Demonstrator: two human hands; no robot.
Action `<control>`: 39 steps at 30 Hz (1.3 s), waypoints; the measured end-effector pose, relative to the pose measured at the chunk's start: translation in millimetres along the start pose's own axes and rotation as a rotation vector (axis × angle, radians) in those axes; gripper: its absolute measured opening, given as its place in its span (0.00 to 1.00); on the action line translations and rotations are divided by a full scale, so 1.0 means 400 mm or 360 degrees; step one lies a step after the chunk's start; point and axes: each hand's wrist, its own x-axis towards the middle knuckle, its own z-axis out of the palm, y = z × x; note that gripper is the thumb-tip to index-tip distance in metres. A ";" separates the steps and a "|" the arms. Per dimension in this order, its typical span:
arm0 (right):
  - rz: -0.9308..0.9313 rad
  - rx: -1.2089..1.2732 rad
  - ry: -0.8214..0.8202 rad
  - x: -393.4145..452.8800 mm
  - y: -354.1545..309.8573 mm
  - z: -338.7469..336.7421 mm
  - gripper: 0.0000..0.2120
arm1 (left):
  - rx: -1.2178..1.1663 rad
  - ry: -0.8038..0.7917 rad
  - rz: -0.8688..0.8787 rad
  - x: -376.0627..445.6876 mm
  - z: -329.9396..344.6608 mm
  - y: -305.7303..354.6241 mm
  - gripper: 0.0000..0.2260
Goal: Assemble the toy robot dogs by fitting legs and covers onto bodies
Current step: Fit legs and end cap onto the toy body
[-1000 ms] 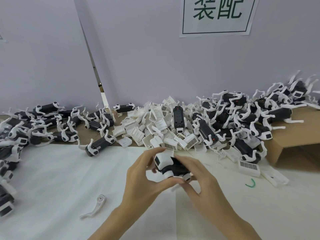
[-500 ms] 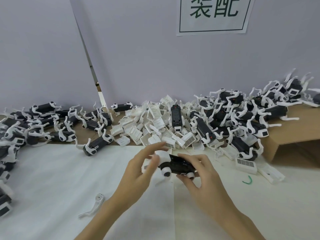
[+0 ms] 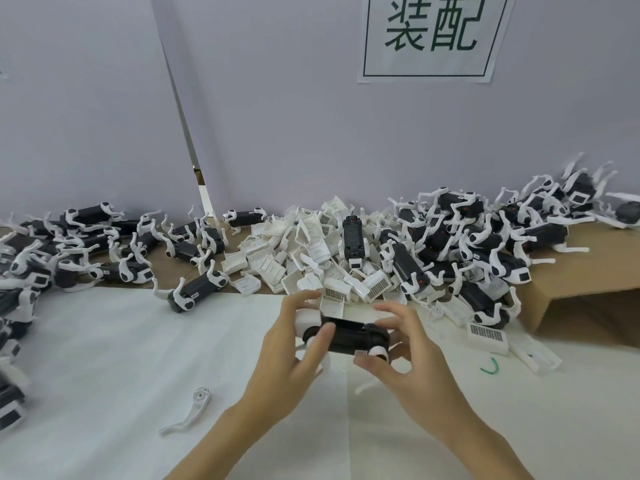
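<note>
A black toy dog body (image 3: 349,337) with a white head end and white leg joints lies sideways between my two hands, just above the white table (image 3: 104,358). My left hand (image 3: 294,362) grips its white head end, thumb across the black side. My right hand (image 3: 405,362) holds its other end with thumb and fingertips. Thin white legs hang below the body. One loose white leg (image 3: 192,412) lies on the table at front left. A heap of white covers (image 3: 298,261) sits right behind my hands.
Dogs with legs fitted (image 3: 86,251) lie spread along the back left. A tangle of more dogs (image 3: 485,244) spills over a brown cardboard box (image 3: 588,292) at the right. A small green wire loop (image 3: 490,367) lies right of my hands. A sign (image 3: 433,36) hangs on the wall.
The dog body has been turned from head-up to lying lengthways between both hands. My hands have spread apart to its two ends.
</note>
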 end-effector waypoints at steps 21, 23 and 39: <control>0.0218 -0.1017 0.0315 0.266 0.108 0.072 0.06 | -0.0216 0.0300 -0.0665 0.035 -0.038 -0.079 0.06; 0.0245 -0.0875 0.0352 0.261 0.108 0.067 0.03 | -0.0204 0.0287 -0.0645 0.035 -0.034 -0.083 0.06; 0.0820 0.0868 0.0193 0.123 0.073 0.003 0.12 | -0.0178 0.0277 -0.0570 0.033 -0.021 -0.074 0.07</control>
